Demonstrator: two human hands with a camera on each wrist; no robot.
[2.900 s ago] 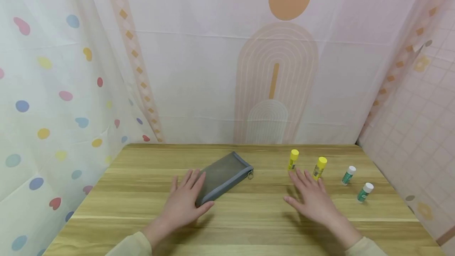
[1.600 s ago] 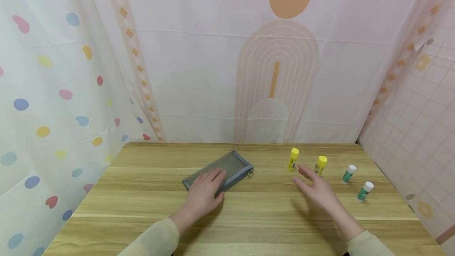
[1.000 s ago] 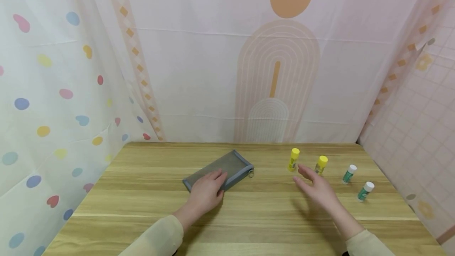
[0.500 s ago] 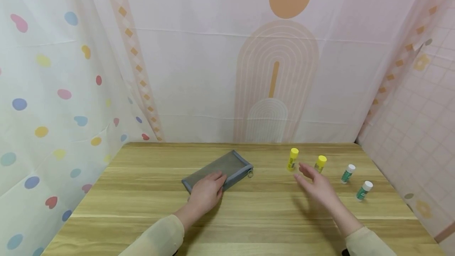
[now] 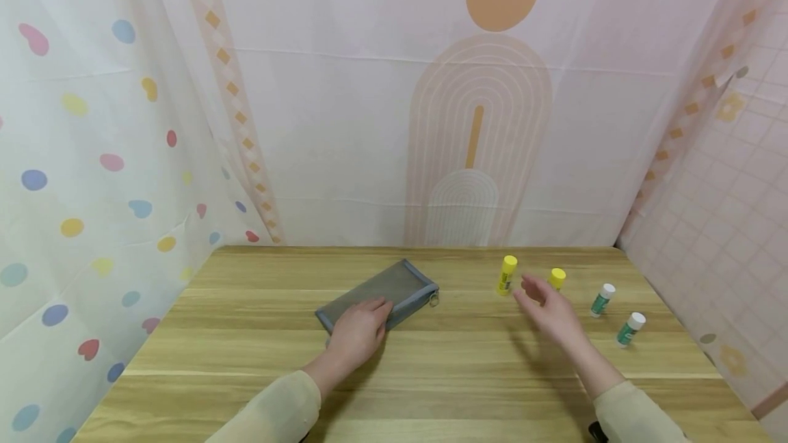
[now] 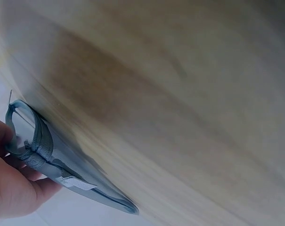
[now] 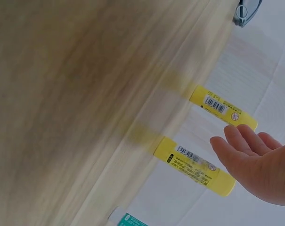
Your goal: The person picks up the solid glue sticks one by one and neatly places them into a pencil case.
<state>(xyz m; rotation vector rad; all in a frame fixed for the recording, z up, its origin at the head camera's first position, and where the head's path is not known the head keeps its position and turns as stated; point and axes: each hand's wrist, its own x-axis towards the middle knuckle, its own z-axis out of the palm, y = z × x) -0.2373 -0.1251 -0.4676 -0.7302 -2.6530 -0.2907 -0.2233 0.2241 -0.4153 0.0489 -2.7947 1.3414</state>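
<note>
A grey mesh zip pouch (image 5: 378, 287) lies slantwise on the table, its zip pull ring at the right end. My left hand (image 5: 356, 333) grips its near edge, fingers over the top. In the left wrist view the pouch (image 6: 85, 169) gapes at one end, beside the thumb. Two yellow glue sticks stand upright at the right: one glue stick (image 5: 507, 275) left of my right hand (image 5: 556, 318), the other (image 5: 557, 276) partly hidden behind it. The right hand is loosely curved with nothing in it, its fingertips close to the yellow sticks in the right wrist view.
Two smaller glue sticks with white caps and green labels, one farther back (image 5: 602, 301) and one nearer (image 5: 631, 330), stand toward the table's right edge. A patterned curtain (image 5: 345, 156) hangs behind the wooden table (image 5: 455, 388).
My left hand has moved right along the pouch and now grips its near edge. The right hand has turned onto its side and shifted slightly back, toward the second yellow glue stick.
</note>
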